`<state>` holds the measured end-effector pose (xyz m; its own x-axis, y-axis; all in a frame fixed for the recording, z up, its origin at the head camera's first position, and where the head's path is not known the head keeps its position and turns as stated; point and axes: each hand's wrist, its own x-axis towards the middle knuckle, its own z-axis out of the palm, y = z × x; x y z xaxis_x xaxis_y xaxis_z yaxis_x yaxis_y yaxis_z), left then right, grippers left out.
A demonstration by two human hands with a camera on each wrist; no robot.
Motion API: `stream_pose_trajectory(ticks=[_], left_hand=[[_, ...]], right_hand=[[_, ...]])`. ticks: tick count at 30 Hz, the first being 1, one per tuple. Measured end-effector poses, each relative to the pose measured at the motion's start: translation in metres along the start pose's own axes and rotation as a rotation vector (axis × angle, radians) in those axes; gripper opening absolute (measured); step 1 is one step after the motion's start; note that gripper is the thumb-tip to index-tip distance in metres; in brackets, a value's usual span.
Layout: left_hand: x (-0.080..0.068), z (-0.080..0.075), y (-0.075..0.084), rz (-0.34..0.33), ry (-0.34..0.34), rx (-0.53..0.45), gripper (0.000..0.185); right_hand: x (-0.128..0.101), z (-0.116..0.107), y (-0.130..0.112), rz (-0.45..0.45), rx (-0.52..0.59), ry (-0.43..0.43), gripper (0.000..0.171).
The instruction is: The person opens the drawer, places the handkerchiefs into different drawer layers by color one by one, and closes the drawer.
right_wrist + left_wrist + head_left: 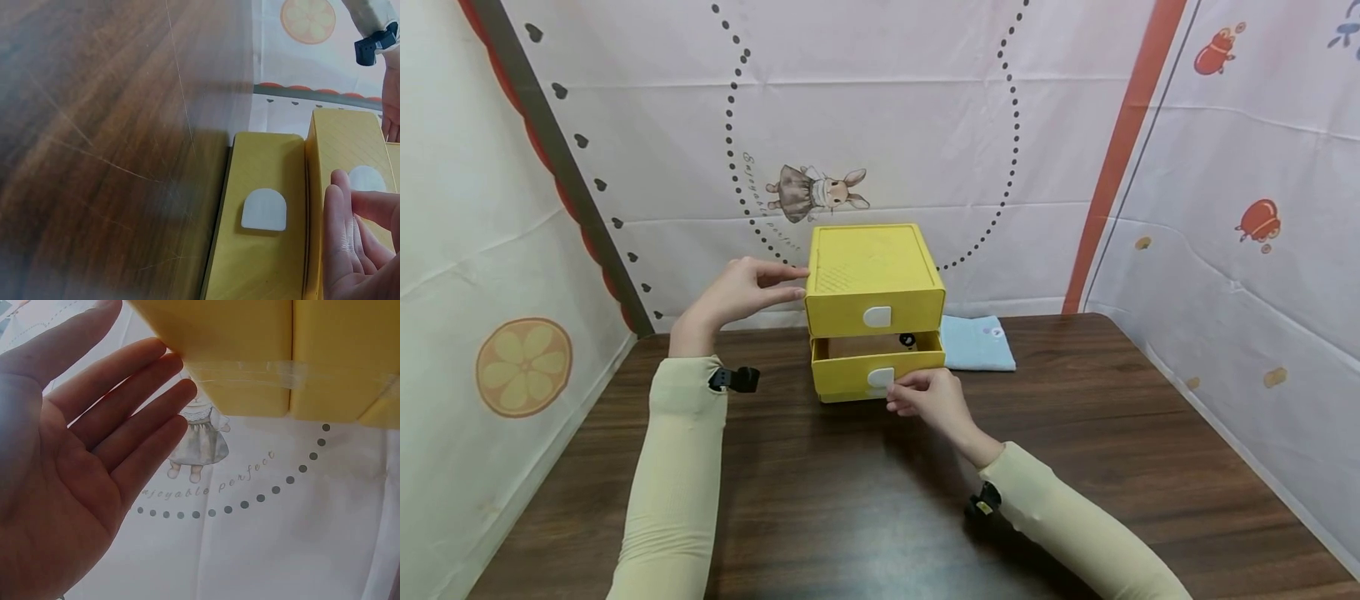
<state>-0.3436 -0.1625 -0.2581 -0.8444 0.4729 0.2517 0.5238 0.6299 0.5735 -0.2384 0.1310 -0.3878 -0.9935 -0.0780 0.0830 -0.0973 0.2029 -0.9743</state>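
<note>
Nearest to me are the two pale yellow sleeves (673,467), each with a small black clip at the wrist, stretched over the dark wooden table (820,508). The right hand (928,402) has its fingertips curled and pinched on the white tab handle (881,379) of the lower drawer (876,367). The left hand (741,292) lies flat against the left wall of the yellow two-drawer box (874,283), fingers straight and slightly apart, as if bracing it; the left wrist view shows the open palm with the fingertips at the box's edge.

As I judge it, the work is partway: the lower drawer stands pulled out a short way, with a gap showing above its front, while the upper drawer (875,315) sits flush and closed. Something small and dark (907,339) shows in the gap, too small to identify.

The box stands upright near the back of the table, close to the rabbit-printed backdrop (820,193), with a folded light blue cloth (976,342) just beside it on the right.
</note>
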Motion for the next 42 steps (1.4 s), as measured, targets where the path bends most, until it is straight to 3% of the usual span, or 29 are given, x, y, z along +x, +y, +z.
stream_pose_trajectory(ticks=[15, 42], left_hand=[[0.000, 0.000, 0.001, 0.007, 0.001, -0.002, 0.049], [0.001, 0.001, -0.002, 0.004, 0.010, -0.005, 0.046]], right_hand=[[0.018, 0.006, 0.003, 0.027, 0.071, 0.078, 0.016], [0.036, 0.010, 0.005, -0.003, 0.082, 0.105, 0.018]])
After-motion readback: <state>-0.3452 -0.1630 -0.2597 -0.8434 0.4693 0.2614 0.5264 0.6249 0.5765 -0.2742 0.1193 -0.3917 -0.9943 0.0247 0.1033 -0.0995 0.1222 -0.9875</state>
